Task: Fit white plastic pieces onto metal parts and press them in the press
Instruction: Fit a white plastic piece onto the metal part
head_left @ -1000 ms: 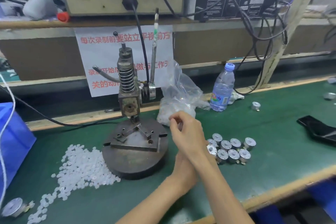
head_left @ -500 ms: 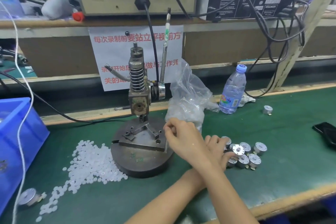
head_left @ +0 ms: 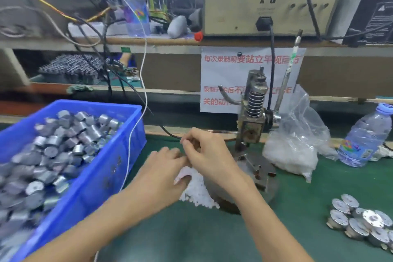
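The right hand (head_left: pixel 209 156) is raised just in front of the press (head_left: pixel 253 112), fingers curled and the thumb and forefinger tips drawn together as for a pinch; blur prevents confirming whether a piece sits between them. The left hand (head_left: pixel 163 169) lies palm-down beside it and partly under it, over the near edge of the white plastic pieces (head_left: pixel 198 194); its fingertips are blurred and partly covered, so its grip cannot be determined. The white plastic pieces form 1 loose heap on the green mat (head_left: pixel 191 232), touching the round press base (head_left: pixel 263 178). Metal parts fill the blue bin (head_left: pixel 110 155) at the left, and a second group of metal parts (head_left: pixel 361 223) stands at the right, well apart from the hands. Judged step: picking or fitting 1 white piece; the press base appears unloaded. The next move calls for 1 seated piece on 1 metal part, placed squarely under the ram. A plastic bag (head_left: pixel 297 134) and a water bottle (head_left: pixel 361 140) stand behind.
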